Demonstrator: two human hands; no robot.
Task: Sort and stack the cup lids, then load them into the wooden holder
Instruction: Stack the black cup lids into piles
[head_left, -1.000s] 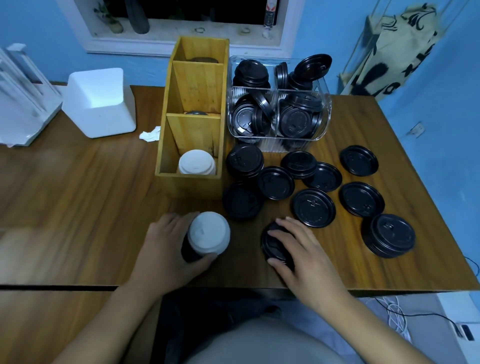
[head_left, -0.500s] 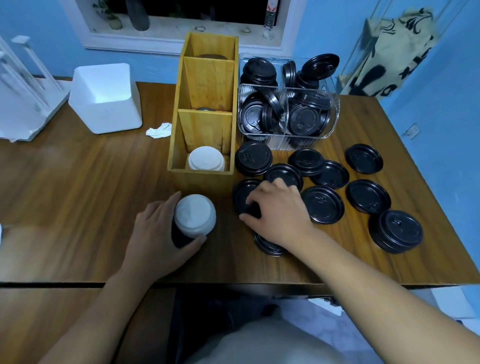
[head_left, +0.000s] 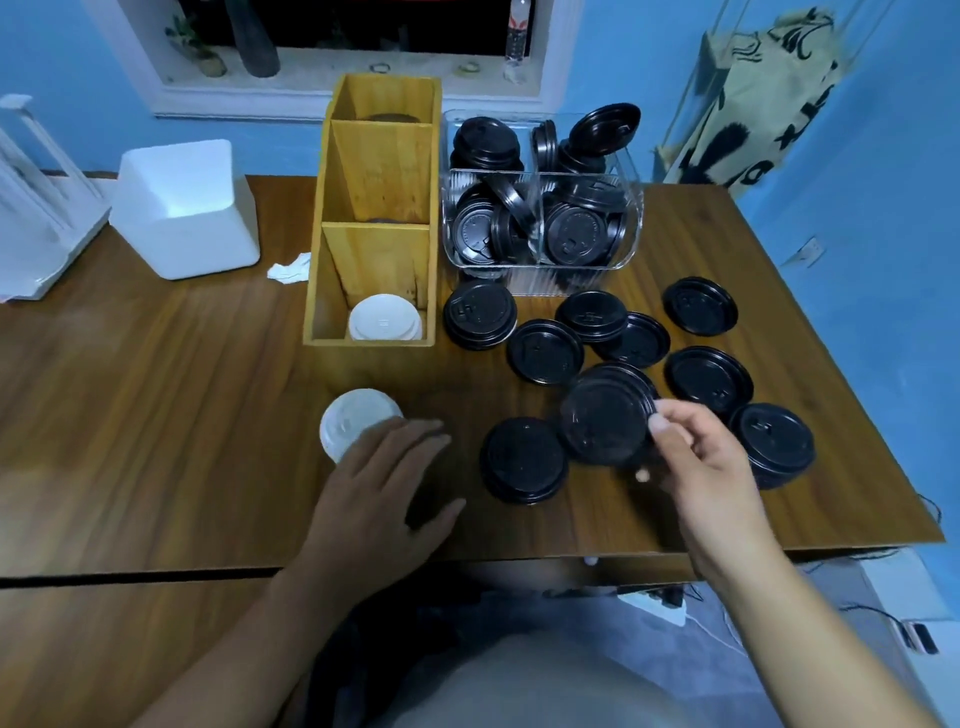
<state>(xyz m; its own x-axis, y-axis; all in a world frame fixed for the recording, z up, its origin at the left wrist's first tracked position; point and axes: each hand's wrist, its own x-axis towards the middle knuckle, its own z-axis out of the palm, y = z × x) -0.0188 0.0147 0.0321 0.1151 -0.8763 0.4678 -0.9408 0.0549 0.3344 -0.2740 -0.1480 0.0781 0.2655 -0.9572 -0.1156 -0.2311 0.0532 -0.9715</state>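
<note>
At the left, a white-topped stack (head_left: 358, 423) stands on the table (head_left: 156, 389). The left hand (head_left: 382, 478) lies at its 5 o'clock side and partly covers it. Its fingers are straight and a little spread, and as far as the blur allows, they grip nothing. At 12 o'clock from this stack is the wooden holder (head_left: 379, 176), with one white lid (head_left: 384, 322) in its nearest compartment. Further right, a low black stack (head_left: 524, 460) rests flat on the table. Just at its 2 o'clock is the held black lid (head_left: 605, 415), raised and tilted with its face toward the camera. The right hand (head_left: 696, 462) pinches its rim at the 3 o'clock side, with the thumb (head_left: 660, 423) in front and the other fingers mostly hidden behind. So the lid lies at 9 o'clock from the right fingers, and the black stack at 8 o'clock from the lid, very near. I judge the coming move is short: the lid must be turned flat and lowered onto that stack. Loose black lids (head_left: 709, 379) lie between 11 and 3 o'clock of the right hand.
</note>
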